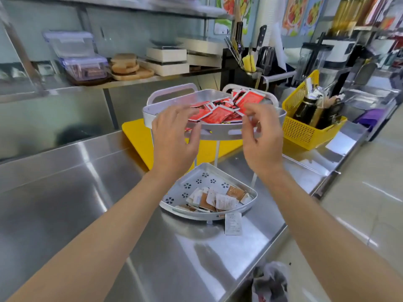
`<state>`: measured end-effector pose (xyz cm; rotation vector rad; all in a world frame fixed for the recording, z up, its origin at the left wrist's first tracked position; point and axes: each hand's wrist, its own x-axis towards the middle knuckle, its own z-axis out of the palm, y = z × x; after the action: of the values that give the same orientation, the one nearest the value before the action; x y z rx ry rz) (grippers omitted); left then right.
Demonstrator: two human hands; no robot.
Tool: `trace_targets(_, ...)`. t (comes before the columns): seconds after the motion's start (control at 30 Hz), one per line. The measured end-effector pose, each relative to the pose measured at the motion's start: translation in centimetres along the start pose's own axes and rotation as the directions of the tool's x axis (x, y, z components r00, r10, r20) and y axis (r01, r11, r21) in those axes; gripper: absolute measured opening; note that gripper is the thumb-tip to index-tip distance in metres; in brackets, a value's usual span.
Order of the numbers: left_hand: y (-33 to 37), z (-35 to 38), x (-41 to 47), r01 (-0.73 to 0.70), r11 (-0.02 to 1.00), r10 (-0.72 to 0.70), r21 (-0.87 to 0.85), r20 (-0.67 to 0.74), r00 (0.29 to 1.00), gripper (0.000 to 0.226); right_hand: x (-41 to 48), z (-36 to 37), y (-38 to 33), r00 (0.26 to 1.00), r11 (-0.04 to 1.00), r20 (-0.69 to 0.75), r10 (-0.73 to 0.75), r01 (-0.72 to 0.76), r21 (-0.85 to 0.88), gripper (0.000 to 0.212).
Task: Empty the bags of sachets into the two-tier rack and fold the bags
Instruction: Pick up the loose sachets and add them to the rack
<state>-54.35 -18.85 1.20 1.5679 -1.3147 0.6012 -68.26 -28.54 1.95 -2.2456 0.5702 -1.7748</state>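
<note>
The grey two-tier rack (148,114) stands on the steel counter. Its upper tier holds a heap of red sachets (218,114). The lower tier (196,177) holds several brown and white sachets (218,199). One white sachet (233,223) lies on the counter just outside the lower rim. My left hand (172,136) and my right hand (263,140) are raised in front of the upper tier. A thin clear plastic bag (220,129), faint and hard to make out, is stretched between them. The right thumb and forefinger pinch its edge.
A yellow basket (305,131) with bottles stands right of the rack. A yellow cutting board (135,136) lies under and behind it. A knife holder (250,62) is behind. A crumpled plastic bag (270,282) hangs below the counter's front edge (272,240).
</note>
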Motion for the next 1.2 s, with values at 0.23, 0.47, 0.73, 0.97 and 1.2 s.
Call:
trace_targets(0.23,-0.7,4.6,-12.0,0.119,0.993,-0.119,0.018,0.28,0.952,0.042,-12.8,0.9,5.0,0.922,0.95,0.238,0.306,-0.278,-0.142,0.022)
trace_targets(0.47,0.8,8.7,-19.9,0.408,0.882,-0.448,0.237,0.692,0.566,0.029,-22.0,1.8,10.0,0.481,0.526,0.26,0.837,-0.577,-0.624,0.04)
trace_targets(0.73,0.9,12.5,-19.7,0.739,0.567,-0.708,0.363,0.673,0.214,0.024,-23.0,2.3,10.0,0.345,0.504,0.371,0.862,-0.655,-0.562,0.019)
trace_targets(0.97,1.8,11.8,-19.1,0.94,0.335,-0.643,-0.068,0.713,0.281,0.016,-21.1,1.3,7.7,0.5,0.549,0.375,0.781,-0.835,-0.032,0.007)
trace_targets(1.2,-0.7,10.4,-15.1,0.95,0.228,-0.75,-0.213,0.583,0.311,0.013,-15.7,6.0,8.4,0.52,0.6,0.441,0.731,-0.798,-0.055,0.016)
